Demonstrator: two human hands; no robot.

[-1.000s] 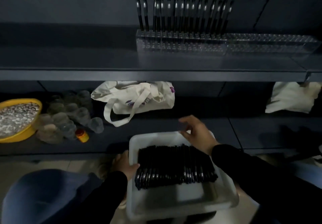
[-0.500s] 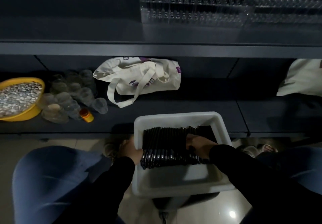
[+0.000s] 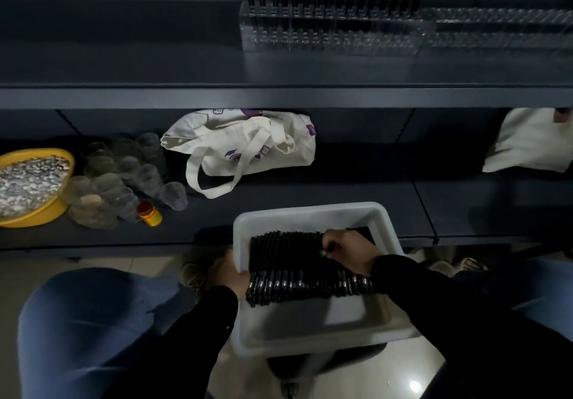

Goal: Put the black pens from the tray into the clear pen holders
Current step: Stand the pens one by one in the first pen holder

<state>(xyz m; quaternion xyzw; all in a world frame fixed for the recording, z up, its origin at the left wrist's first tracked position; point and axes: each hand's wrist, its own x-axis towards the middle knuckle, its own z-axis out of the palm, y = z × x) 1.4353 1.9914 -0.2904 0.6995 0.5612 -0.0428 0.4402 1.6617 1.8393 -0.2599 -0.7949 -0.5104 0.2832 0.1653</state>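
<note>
A white tray (image 3: pixel 310 214) sits in front of me, below the lower shelf, with a row of several black pens (image 3: pixel 288 265) lying side by side in it. My left hand (image 3: pixel 228 276) grips the tray's left rim. My right hand (image 3: pixel 347 251) lies on the pens with its fingers curled, pinching a pen in the pile. On the upper shelf stands a clear pen holder (image 3: pixel 328 31) with several black pens upright in it. A second clear holder (image 3: pixel 502 28) to its right shows no pens.
The lower shelf carries a yellow bowl (image 3: pixel 46 212) of pale pieces, several clear cups (image 3: pixel 124 169), a small orange-capped bottle (image 3: pixel 148 212), a white tote bag (image 3: pixel 245 147) and another white bag (image 3: pixel 530 141). My knees flank the tray over a tiled floor.
My right hand came down from above the tray's far rim onto the pens and now pinches one. The view tilted downward. My left hand kept its hold on the tray.
</note>
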